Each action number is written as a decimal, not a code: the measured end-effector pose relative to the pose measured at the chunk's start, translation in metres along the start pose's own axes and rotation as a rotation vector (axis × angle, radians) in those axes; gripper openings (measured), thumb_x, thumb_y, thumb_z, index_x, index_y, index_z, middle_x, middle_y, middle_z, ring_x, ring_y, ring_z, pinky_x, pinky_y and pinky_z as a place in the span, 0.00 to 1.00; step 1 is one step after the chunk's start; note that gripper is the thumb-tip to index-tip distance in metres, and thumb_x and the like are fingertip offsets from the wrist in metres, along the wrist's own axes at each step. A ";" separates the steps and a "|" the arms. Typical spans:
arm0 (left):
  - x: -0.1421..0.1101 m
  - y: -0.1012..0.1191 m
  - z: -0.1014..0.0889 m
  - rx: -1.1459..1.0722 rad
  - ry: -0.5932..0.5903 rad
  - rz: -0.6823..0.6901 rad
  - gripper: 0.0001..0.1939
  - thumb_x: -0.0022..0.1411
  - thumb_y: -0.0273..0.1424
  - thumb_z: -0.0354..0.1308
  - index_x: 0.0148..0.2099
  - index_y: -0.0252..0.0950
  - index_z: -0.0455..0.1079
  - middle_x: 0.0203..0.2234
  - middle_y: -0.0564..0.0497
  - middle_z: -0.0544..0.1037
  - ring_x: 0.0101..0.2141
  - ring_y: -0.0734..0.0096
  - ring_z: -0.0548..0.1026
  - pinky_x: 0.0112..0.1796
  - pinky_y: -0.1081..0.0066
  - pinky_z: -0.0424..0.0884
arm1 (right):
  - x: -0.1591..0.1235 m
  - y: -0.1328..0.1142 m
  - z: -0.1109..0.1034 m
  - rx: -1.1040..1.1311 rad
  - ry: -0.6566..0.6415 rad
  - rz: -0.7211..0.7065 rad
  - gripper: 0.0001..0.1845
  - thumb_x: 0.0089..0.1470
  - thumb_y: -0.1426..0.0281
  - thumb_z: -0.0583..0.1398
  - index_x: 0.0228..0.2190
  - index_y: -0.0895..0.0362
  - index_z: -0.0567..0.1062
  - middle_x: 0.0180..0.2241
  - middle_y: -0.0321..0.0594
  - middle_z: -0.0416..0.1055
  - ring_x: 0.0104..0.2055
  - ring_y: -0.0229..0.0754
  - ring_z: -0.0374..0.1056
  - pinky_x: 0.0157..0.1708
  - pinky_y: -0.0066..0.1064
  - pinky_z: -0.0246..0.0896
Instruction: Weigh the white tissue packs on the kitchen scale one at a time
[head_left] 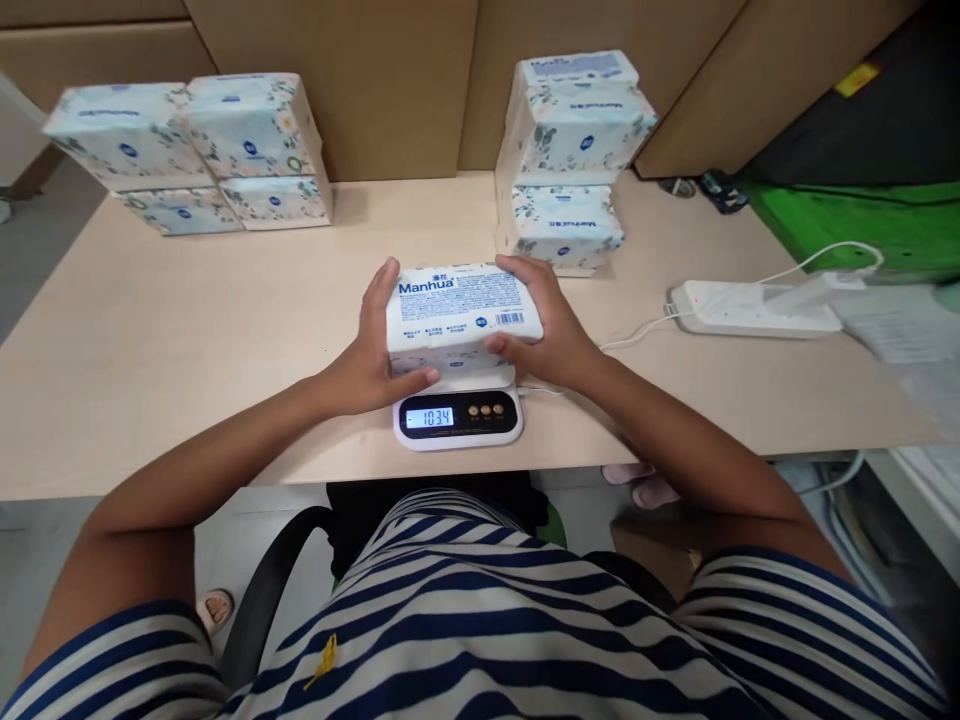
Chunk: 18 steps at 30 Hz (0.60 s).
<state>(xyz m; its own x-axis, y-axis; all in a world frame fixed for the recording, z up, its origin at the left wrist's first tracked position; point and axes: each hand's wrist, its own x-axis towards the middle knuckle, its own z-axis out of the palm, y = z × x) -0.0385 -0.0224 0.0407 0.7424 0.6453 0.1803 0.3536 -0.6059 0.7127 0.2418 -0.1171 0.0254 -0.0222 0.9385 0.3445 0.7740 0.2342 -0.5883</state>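
A white tissue pack [463,312] printed "Manhua" in blue rests on a small digital scale [458,414] near the table's front edge. The scale's lit display reads 103.4. My left hand [373,350] grips the pack's left end, thumb along its front lower edge. My right hand [541,325] clasps the right end, fingers over the top corner. Both hands are closed on the pack.
Several tissue packs lie stacked at the back left [196,150], and another stack stands at the back right [574,150]. A white power strip [754,308] with cables lies to the right. Cardboard panels [390,80] line the back of the light wooden table [150,340].
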 end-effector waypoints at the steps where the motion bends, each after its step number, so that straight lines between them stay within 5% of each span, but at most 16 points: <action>1: -0.001 -0.001 0.000 0.015 0.017 0.008 0.74 0.50 0.75 0.63 0.85 0.54 0.29 0.85 0.51 0.33 0.83 0.35 0.34 0.79 0.37 0.46 | -0.002 0.001 0.002 0.007 -0.019 0.005 0.66 0.53 0.21 0.49 0.76 0.49 0.52 0.75 0.53 0.53 0.79 0.65 0.52 0.79 0.62 0.52; 6: -0.010 -0.014 -0.011 0.049 0.275 -0.046 0.66 0.52 0.83 0.44 0.84 0.61 0.35 0.84 0.59 0.38 0.83 0.37 0.32 0.79 0.38 0.45 | -0.014 -0.005 0.008 0.025 0.043 -0.022 0.59 0.60 0.26 0.28 0.77 0.47 0.19 0.82 0.52 0.33 0.85 0.62 0.41 0.77 0.64 0.53; 10: -0.003 -0.043 -0.012 -0.113 0.441 -0.047 0.58 0.58 0.81 0.30 0.82 0.62 0.46 0.84 0.61 0.44 0.84 0.49 0.38 0.80 0.50 0.51 | -0.022 -0.009 0.006 -0.124 0.241 0.013 0.53 0.68 0.34 0.33 0.75 0.46 0.11 0.82 0.51 0.32 0.85 0.64 0.40 0.78 0.65 0.50; 14: 0.007 -0.062 0.000 -0.182 0.473 -0.198 0.56 0.62 0.78 0.24 0.77 0.58 0.59 0.81 0.59 0.53 0.83 0.56 0.45 0.81 0.54 0.49 | -0.025 -0.014 0.000 -0.210 0.348 0.082 0.47 0.69 0.38 0.29 0.75 0.45 0.11 0.82 0.50 0.30 0.85 0.64 0.40 0.77 0.65 0.51; 18: 0.010 -0.061 0.004 -0.207 0.439 -0.317 0.55 0.62 0.78 0.22 0.75 0.58 0.62 0.79 0.62 0.58 0.82 0.60 0.48 0.81 0.56 0.50 | -0.024 -0.020 -0.002 -0.144 0.402 -0.028 0.55 0.62 0.35 0.18 0.77 0.56 0.25 0.80 0.65 0.32 0.85 0.62 0.38 0.79 0.62 0.46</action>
<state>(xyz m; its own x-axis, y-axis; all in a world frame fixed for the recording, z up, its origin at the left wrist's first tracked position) -0.0504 0.0186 -0.0036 0.2969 0.9398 0.1692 0.3691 -0.2763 0.8874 0.2285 -0.1453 0.0303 0.1815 0.7521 0.6336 0.8579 0.1938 -0.4758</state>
